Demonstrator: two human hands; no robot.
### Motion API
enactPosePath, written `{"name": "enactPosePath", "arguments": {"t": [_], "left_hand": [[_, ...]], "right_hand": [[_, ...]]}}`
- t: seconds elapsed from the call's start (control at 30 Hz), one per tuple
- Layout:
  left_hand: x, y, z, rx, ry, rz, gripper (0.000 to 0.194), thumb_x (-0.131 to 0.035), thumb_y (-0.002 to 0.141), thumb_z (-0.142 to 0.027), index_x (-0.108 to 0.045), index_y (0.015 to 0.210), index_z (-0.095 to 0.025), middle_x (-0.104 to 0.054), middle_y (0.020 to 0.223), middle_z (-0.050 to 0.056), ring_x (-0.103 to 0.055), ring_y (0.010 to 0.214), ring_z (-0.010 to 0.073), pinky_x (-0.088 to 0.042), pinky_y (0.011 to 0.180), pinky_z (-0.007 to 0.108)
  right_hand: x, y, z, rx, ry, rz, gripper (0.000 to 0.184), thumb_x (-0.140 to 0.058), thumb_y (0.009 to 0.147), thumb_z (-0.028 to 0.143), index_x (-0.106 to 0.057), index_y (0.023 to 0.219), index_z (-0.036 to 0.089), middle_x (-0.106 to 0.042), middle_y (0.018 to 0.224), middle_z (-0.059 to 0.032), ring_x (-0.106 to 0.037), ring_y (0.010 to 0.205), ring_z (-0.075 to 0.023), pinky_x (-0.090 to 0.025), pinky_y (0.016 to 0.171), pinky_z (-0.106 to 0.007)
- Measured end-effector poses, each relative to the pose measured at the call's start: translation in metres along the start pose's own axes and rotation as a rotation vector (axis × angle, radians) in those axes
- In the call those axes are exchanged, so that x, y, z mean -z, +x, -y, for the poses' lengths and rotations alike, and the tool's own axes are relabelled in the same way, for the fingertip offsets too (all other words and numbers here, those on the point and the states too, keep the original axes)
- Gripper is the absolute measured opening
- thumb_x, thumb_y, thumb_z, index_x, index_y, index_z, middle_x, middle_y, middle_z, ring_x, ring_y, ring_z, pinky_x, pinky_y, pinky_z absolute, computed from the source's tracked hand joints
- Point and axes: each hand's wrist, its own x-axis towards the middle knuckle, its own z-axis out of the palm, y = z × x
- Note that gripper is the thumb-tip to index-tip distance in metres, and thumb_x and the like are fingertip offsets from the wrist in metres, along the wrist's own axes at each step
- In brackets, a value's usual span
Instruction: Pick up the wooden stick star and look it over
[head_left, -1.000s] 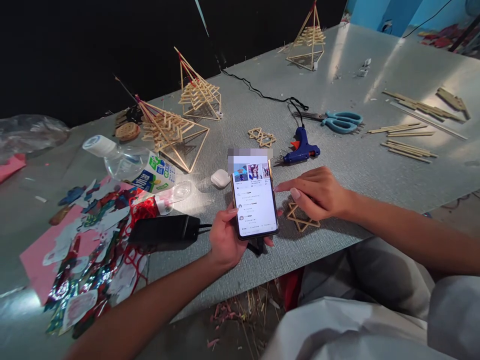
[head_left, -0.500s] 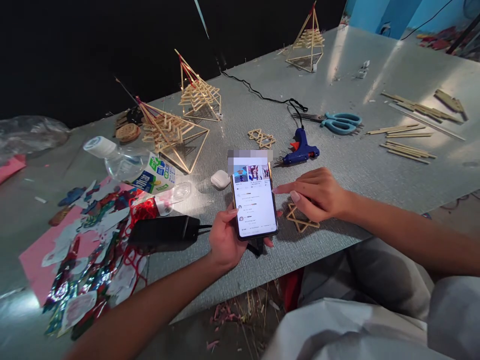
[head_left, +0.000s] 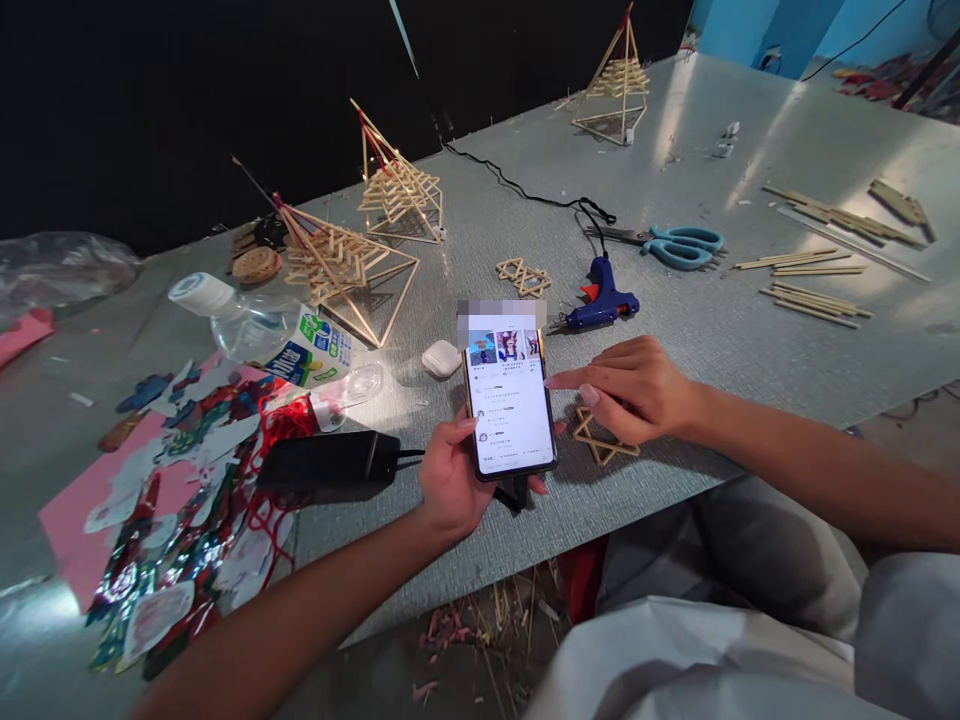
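A lit smartphone (head_left: 512,410) lies in my left hand (head_left: 456,475), whose fingers wrap around its lower part; the screen faces up. My right hand (head_left: 634,390) is at the phone's right edge with its index finger stretched out and the thumb apart, holding nothing. Under that hand a star made of thin wooden sticks (head_left: 606,450) rests on the table, partly covered. A cable runs from the phone's bottom end, and another leads from a black power bank (head_left: 330,460) towards my left hand. Beside the phone's upper left sits a white earbud case (head_left: 441,359).
Beyond the phone lie a blue glue gun (head_left: 602,300), blue-handled scissors (head_left: 679,246) and small stick stars (head_left: 523,277). Stick pyramids (head_left: 401,190) stand farther back. Loose sticks (head_left: 817,300) are at right. A plastic bottle (head_left: 262,325), red string (head_left: 285,430) and foil scraps (head_left: 150,570) lie left.
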Motion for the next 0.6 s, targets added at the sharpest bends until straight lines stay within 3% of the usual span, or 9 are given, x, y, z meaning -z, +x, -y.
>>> {"name": "enactPosePath", "arguments": {"t": [0.23,0.4,0.6], "left_hand": [[-0.0018,0.0003,0.0004,-0.014,0.008,-0.014,0.083,-0.064,0.095,-0.043,-0.04,0.171,-0.019,-0.077,0.14,0.019,-0.079,0.118,0.0483,-0.071,0.055,0.044],[-0.0058,-0.0007,-0.0018,-0.004,0.07,-0.031,0.093,-0.066,0.085,-0.025,-0.035,0.172,-0.021,-0.078,0.138,0.018,-0.08,0.117,0.047,-0.071,0.055,0.043],[-0.0075,-0.0004,-0.0018,-0.009,0.09,-0.055,0.094,-0.066,0.083,-0.025,-0.035,0.172,-0.02,-0.081,0.133,0.017,-0.081,0.113,0.0469,-0.07,0.052,0.043]], "right_hand": [[0.0002,0.0015,0.0006,0.024,0.041,-0.055,0.035,-0.044,0.107,0.019,-0.078,0.116,0.015,-0.066,0.062,0.0034,-0.054,0.049,-0.0111,-0.04,0.054,-0.029],[-0.0004,-0.0011,-0.0003,0.005,0.005,-0.012,0.039,-0.039,0.111,0.023,-0.076,0.117,0.015,-0.064,0.06,0.0036,-0.054,0.049,-0.0112,-0.04,0.055,-0.029],[0.0001,-0.0008,0.0002,-0.022,-0.013,0.056,0.044,-0.033,0.116,0.027,-0.073,0.129,0.013,-0.064,0.063,0.0027,-0.056,0.052,-0.0114,-0.038,0.057,-0.029]]}}
